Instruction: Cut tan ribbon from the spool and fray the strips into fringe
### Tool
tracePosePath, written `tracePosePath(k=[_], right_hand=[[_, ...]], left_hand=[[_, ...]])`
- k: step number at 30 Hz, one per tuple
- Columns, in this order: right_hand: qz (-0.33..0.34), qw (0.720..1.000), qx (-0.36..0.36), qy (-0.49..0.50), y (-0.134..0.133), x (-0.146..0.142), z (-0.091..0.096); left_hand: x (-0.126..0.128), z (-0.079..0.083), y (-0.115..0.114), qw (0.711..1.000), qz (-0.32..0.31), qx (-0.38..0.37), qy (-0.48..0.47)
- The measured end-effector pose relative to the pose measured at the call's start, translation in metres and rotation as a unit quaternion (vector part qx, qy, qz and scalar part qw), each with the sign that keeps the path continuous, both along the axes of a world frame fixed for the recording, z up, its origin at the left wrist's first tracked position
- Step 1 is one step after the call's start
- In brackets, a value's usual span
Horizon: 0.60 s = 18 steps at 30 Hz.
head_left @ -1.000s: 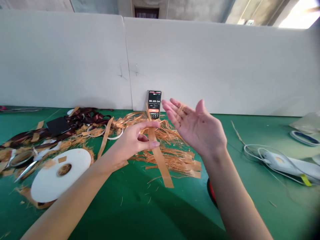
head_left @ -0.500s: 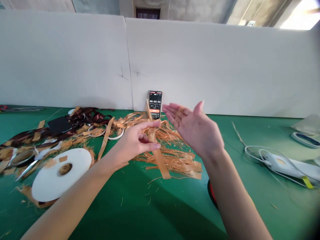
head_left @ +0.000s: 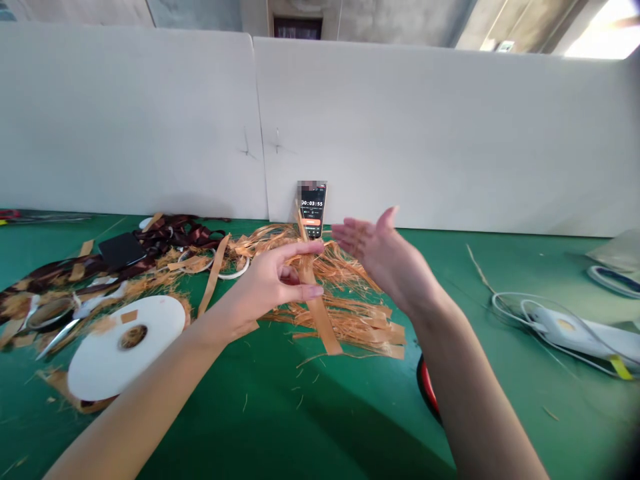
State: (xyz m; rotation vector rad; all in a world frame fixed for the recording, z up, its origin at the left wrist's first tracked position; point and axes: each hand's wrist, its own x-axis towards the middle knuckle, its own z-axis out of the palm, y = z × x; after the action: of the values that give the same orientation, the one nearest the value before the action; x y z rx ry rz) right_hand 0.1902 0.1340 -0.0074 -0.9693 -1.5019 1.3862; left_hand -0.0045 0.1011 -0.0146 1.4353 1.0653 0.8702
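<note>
My left hand (head_left: 273, 283) pinches a tan ribbon strip (head_left: 324, 323) between thumb and fingers. The strip's flat lower end slants down to the right, and its narrower top rises in front of the phone (head_left: 312, 210). To the right, my right hand (head_left: 387, 257) is raised with its palm showing and fingers stretched out, holding nothing. Beneath and between the hands lies a bundle of frayed tan strips (head_left: 360, 323). More loose orange-tan fibres (head_left: 345, 263) spread behind it.
A white spool (head_left: 160, 327) lies at left beside scissors (head_left: 57, 337), a black flat object (head_left: 121, 251) and dark brown ribbon (head_left: 175, 233). A red and black round object (head_left: 427, 387) is partly under my right forearm. At right sits a white power strip (head_left: 575, 327) with cables. A white panel (head_left: 425, 133) stands behind.
My right hand has turned a little and tilted, still open. The left hand keeps its pinch on the ribbon strip. The view has shifted slightly, and the phone's timer advanced by one second.
</note>
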Motion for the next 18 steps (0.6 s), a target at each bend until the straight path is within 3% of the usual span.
tracePosePath(k=[2, 4, 6, 7, 8, 9, 11, 13, 14, 18], right_hand=[[0.032, 0.994, 0.019, 0.101, -0.005, 0.0, 0.01], [0.153, 0.978, -0.024, 0.143, -0.013, 0.006, 0.019], [0.308, 0.943, -0.109, 0.068, -0.018, 0.012, 0.024], [0.353, 0.924, -0.148, -0.001, -0.019, 0.015, 0.024], [0.355, 0.915, -0.176, -0.071, -0.019, 0.016, 0.023], [0.316, 0.92, -0.191, -0.133, -0.018, 0.016, 0.02], [0.151, 0.948, -0.18, -0.214, -0.013, 0.014, 0.012], [-0.008, 0.966, -0.137, -0.221, -0.006, 0.008, 0.002], [-0.052, 0.973, -0.116, -0.193, -0.002, 0.005, -0.001], [-0.072, 0.996, -0.049, -0.016, 0.001, -0.006, -0.001]], left_hand=[[-0.001, -0.002, 0.002, 1.0, -0.003, 0.001, -0.006], [-0.002, -0.003, 0.005, 1.0, -0.005, 0.0, -0.01], [-0.004, -0.003, 0.006, 1.0, -0.007, 0.002, -0.016], [-0.005, -0.003, 0.006, 1.0, -0.007, 0.005, -0.02], [-0.005, -0.003, 0.006, 1.0, -0.006, 0.011, -0.022], [-0.005, -0.003, 0.006, 1.0, -0.006, 0.018, -0.023], [-0.005, -0.004, 0.005, 0.999, -0.006, 0.023, -0.026], [-0.004, -0.005, 0.005, 0.999, -0.005, 0.025, -0.029], [-0.004, -0.007, 0.005, 0.999, -0.002, 0.025, -0.03], [0.0, -0.015, 0.008, 0.999, 0.004, 0.026, -0.033]])
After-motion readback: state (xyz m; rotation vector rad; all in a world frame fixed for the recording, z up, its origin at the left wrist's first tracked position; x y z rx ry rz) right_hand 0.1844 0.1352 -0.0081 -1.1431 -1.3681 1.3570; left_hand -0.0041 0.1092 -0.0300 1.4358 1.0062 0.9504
